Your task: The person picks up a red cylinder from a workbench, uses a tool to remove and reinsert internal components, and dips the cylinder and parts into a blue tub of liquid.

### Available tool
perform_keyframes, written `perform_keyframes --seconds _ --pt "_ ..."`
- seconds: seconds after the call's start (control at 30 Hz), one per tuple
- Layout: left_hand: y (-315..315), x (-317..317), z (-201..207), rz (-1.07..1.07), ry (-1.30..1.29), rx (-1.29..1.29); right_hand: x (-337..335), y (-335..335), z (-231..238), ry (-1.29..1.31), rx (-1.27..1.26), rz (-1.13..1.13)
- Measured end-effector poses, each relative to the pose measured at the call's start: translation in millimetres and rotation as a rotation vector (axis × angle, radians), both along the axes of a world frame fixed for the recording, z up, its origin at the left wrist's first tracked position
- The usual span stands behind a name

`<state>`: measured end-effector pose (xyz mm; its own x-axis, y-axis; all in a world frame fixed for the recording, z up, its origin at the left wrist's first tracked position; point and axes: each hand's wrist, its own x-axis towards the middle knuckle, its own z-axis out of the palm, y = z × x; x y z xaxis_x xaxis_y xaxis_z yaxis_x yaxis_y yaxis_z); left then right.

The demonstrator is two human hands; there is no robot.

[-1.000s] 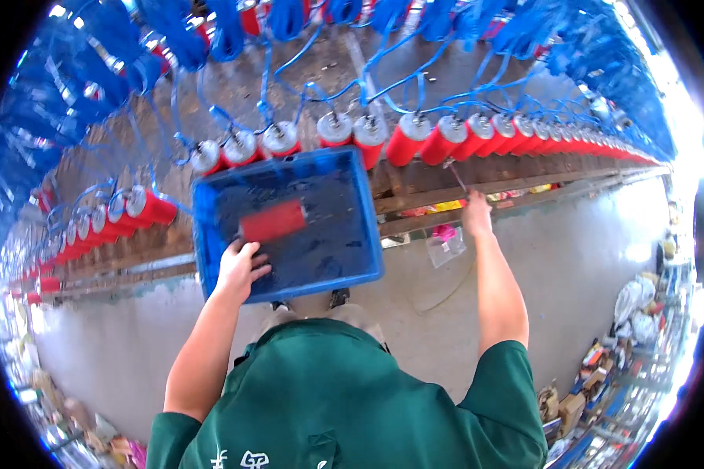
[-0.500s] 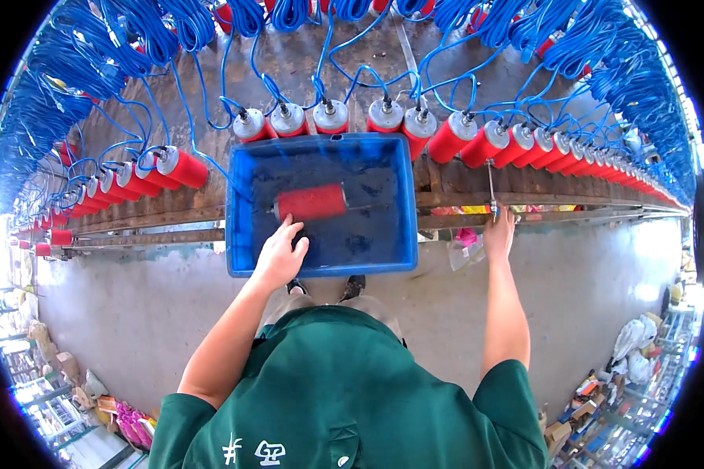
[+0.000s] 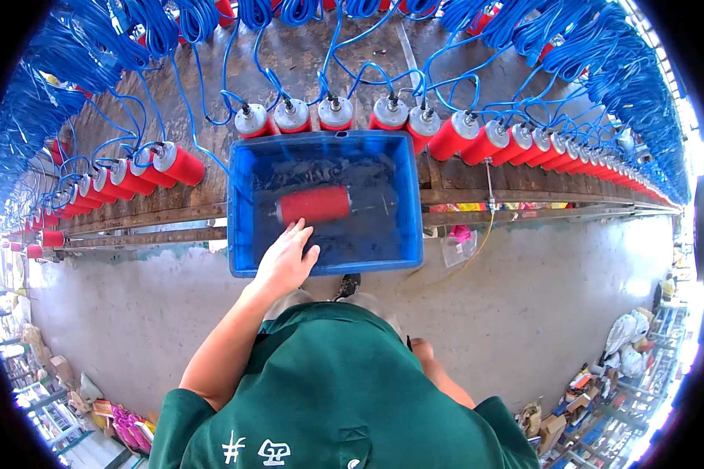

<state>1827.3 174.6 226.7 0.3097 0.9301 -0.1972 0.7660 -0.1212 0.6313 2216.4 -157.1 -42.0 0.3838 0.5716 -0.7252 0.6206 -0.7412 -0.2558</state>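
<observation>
in the head view, the red cylinder [image 3: 314, 204] lies inside the blue tub [image 3: 375, 267], its long axis nearly left to right, right end slightly raised in view. the left hand [image 3: 284, 264] has fingers extended, thumb spread, gripping nothing, fingertips at the cylinder's near edge; contact cannot be told. the right hand [image 3: 422, 352] is beside the green shirt [image 3: 328, 375], partly hidden; i cannot tell its fingers or hold.

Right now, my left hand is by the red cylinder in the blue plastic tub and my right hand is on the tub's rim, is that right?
Not quite: your right hand isn't on the rim. The head view shows it down beside your green shirt, apart from the blue plastic tub. Your left hand is by the red cylinder, as you said.
</observation>
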Motion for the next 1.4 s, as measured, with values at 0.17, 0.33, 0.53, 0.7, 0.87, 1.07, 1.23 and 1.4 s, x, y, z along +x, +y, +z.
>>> perform_keyframes --seconds 0.17,0.33,0.53,0.7,0.87,1.07,1.23,1.4 --pt "-1.4 -1.4 -0.1 -0.046 -0.029 -0.018 -15.2 14.6 47.7 0.142 -0.15 -0.062" --pt "-0.7 3.2 4.7 -0.108 -0.033 -0.006 -2.5 71.0 76.0 0.319 -0.003 -0.507" --pt "2.6 9.1 13.6 -0.141 -0.044 0.01 13.2 102.8 86.3 0.36 0.1 -0.507" --pt "6.1 8.0 12.3 -0.142 -0.051 0.017 5.2 93.7 84.8 0.326 0.023 -0.474" --pt "8.2 8.0 11.8 -0.15 -0.051 0.029 -1.1 68.5 74.8 0.297 -0.074 -0.491" --pt "13.9 8.4 8.6 -0.181 -0.017 0.074 3.2 57.9 67.3 0.314 -0.071 -0.514" --pt "23.8 9.9 11.5 -0.161 -0.008 0.159 2.1 75.6 83.5 0.319 -0.016 -0.523" --pt "48.3 -4.4 15.4 -0.13 0.062 0.226 -8.4 94.3 103.5 0.32 -0.02 -0.534"
